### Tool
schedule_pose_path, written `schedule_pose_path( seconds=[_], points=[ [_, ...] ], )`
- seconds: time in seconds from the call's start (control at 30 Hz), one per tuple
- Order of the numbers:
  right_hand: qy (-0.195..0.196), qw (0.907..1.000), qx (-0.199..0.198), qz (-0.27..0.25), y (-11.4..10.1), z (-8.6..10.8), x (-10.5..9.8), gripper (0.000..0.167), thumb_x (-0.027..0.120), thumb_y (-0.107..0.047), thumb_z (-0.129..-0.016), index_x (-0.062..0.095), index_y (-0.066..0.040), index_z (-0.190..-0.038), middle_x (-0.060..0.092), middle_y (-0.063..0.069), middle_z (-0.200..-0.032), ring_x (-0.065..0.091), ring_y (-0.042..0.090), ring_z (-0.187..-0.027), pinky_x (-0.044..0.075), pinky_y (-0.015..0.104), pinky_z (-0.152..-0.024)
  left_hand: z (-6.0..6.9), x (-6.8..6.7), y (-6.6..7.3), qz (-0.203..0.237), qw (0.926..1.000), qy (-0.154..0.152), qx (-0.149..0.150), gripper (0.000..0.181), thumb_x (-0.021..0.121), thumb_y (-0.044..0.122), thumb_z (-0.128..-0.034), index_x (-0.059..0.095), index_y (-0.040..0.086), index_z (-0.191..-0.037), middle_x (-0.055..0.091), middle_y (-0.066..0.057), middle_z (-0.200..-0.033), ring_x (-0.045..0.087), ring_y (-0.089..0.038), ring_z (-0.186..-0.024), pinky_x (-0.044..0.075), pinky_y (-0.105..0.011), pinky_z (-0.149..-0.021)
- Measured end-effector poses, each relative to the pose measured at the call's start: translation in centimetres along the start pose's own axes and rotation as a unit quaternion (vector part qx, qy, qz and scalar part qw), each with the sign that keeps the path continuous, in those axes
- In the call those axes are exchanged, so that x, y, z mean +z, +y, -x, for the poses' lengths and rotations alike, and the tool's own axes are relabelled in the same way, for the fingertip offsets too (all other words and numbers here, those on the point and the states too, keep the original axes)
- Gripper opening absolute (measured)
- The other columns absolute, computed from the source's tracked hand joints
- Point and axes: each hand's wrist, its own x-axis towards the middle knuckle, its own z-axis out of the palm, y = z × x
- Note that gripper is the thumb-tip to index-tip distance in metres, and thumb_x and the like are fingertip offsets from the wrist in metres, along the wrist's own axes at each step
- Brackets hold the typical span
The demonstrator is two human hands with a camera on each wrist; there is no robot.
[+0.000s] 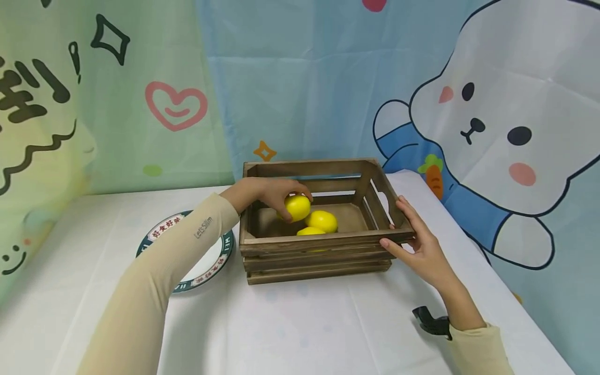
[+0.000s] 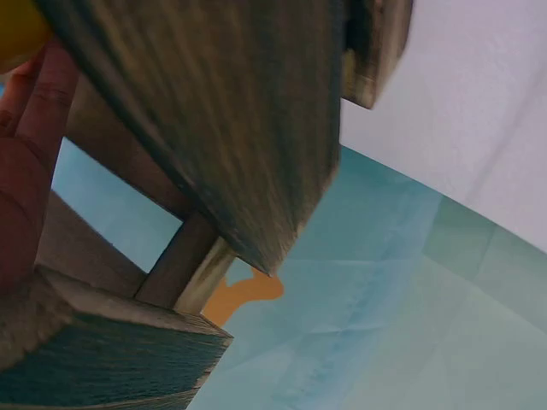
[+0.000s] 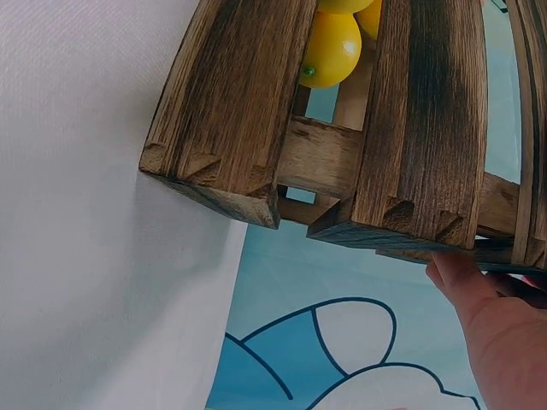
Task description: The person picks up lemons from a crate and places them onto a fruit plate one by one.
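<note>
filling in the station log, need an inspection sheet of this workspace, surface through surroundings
Surface: white cloth, some creases showing
Job's things: wooden crate upright on the cloth; one lemon held over its inside, two other lemons in it
Clutter: nothing seen besides a rimmed plate left of the crate, partly hidden by the left sleeve
Grips: left grip holds a lemon; right grip holds the crate's right end
Cables: nothing seen
Surroundings: cartoon-printed backdrop behind

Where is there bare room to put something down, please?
White cloth lies bare in front of the crate and left of the plate. Inside, the crate's right floor is free. Its middle is crowded: the left hand grips one lemon near two others.
</note>
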Motion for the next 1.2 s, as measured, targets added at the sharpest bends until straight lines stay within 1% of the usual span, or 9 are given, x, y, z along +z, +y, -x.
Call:
schedule_pose_path(
  seconds=[0.1, 0.2, 0.37, 0.47, 0.6, 0.8, 0.93, 1.07, 1.2],
  points=[
    [-0.002, 1.0000, 0.004, 0.000, 0.1, 0.0, 0.0, 0.086, 0.069, 0.011, -0.082, 0.026, -0.008, -0.154, 0.013, 0.004, -0.163, 0.029, 0.002, -0.139, 0.042, 0.009, -0.095, 0.2, 0.0, 0.0, 0.008, 0.9996, 0.020, 0.015, 0.067, 0.075, 0.019, -0.0835, 0.046, 0.007, -0.142, 0.044, -0.014, -0.144, 0.046, -0.029, -0.121, 0.044, -0.041, -0.099],
    [-0.001, 1.0000, 0.004, 0.000, 0.1, 0.0, 0.0, 0.086, 0.069, 0.011, -0.082, 0.026, -0.008, -0.154, 0.013, 0.004, -0.163, 0.031, 0.003, -0.139, 0.042, 0.009, -0.095, 0.1, 0.0, 0.0, 0.015, 0.9989, 0.041, 0.020, 0.069, 0.076, 0.020, -0.0826, 0.046, 0.007, -0.143, 0.047, -0.011, -0.140, 0.049, -0.026, -0.118, 0.045, -0.039, -0.096],
    [-0.002, 1.0000, 0.001, -0.001, 0.0, -0.1, -0.1, 0.085, 0.069, 0.011, -0.082, 0.026, -0.008, -0.154, 0.013, 0.004, -0.163, 0.036, 0.002, -0.136, 0.042, 0.010, -0.096, 0.3, -0.2, 0.1, 0.012, 0.9978, 0.063, 0.015, 0.070, 0.077, 0.021, -0.0815, 0.045, 0.006, -0.141, 0.050, -0.011, -0.134, 0.050, -0.026, -0.114, 0.047, -0.038, -0.094],
    [0.000, 1.0000, 0.001, -0.003, 0.0, -0.1, -0.1, 0.085, 0.069, 0.011, -0.083, 0.026, -0.008, -0.154, 0.013, 0.004, -0.163, 0.036, 0.002, -0.135, 0.042, 0.010, -0.095, 0.5, -0.2, 0.4, 0.004, 0.9971, 0.075, 0.010, 0.069, 0.076, 0.021, -0.0818, 0.044, 0.006, -0.141, 0.049, -0.012, -0.135, 0.049, -0.028, -0.116, 0.047, -0.040, -0.094],
    [-0.001, 1.0000, 0.001, -0.003, 0.1, 0.0, -0.1, 0.086, 0.069, 0.011, -0.083, 0.026, -0.008, -0.154, 0.013, 0.004, -0.163, 0.036, 0.000, -0.135, 0.042, 0.010, -0.096, 0.9, 0.0, 0.8, -0.004, 0.9946, 0.104, 0.005, 0.068, 0.075, 0.020, -0.0819, 0.044, 0.006, -0.141, 0.049, -0.014, -0.137, 0.048, -0.030, -0.119, 0.046, -0.042, -0.095],
    [-0.002, 1.0000, 0.001, -0.001, 0.2, 0.0, 0.0, 0.086, 0.069, 0.011, -0.083, 0.026, -0.008, -0.154, 0.013, 0.004, -0.163, 0.037, 0.000, -0.134, 0.042, 0.009, -0.095, 1.4, 0.4, 1.3, -0.008, 0.9879, 0.155, 0.003, 0.066, 0.074, 0.022, -0.0818, 0.045, 0.008, -0.140, 0.048, -0.015, -0.137, 0.049, -0.031, -0.116, 0.046, -0.043, -0.094],
    [0.000, 1.0000, 0.002, 0.001, 0.2, 0.1, 0.0, 0.085, 0.069, 0.011, -0.083, 0.026, -0.008, -0.154, 0.013, 0.004, -0.163, 0.042, -0.003, -0.129, 0.042, 0.009, -0.095, 1.7, 0.7, 1.6, -0.005, 0.9824, 0.186, -0.014, 0.068, 0.074, 0.023, -0.0816, 0.044, 0.010, -0.141, 0.045, -0.017, -0.138, 0.048, -0.031, -0.115, 0.047, -0.044, -0.092],
    [0.000, 1.0000, 0.003, 0.004, 0.3, 0.1, 0.0, 0.085, 0.069, 0.010, -0.083, 0.026, -0.008, -0.154, 0.013, 0.004, -0.163, 0.044, -0.002, -0.128, 0.042, 0.009, -0.095, 2.0, 0.9, 2.0, 0.003, 0.9745, 0.223, -0.027, 0.069, 0.074, 0.022, -0.0816, 0.044, 0.009, -0.142, 0.042, -0.017, -0.140, 0.048, -0.032, -0.116, 0.048, -0.044, -0.092],
    [0.000, 1.0000, 0.003, 0.007, 0.2, 0.1, 0.0, 0.085, 0.069, 0.009, -0.083, 0.026, -0.009, -0.154, 0.013, 0.004, -0.163, 0.048, -0.001, -0.125, 0.042, 0.009, -0.094, 2.3, 1.2, 2.5, 0.014, 0.9660, 0.257, -0.029, 0.069, 0.075, 0.021, -0.0816, 0.045, 0.008, -0.142, 0.042, -0.019, -0.142, 0.049, -0.033, -0.117, 0.048, -0.044, -0.093]
  ],
)
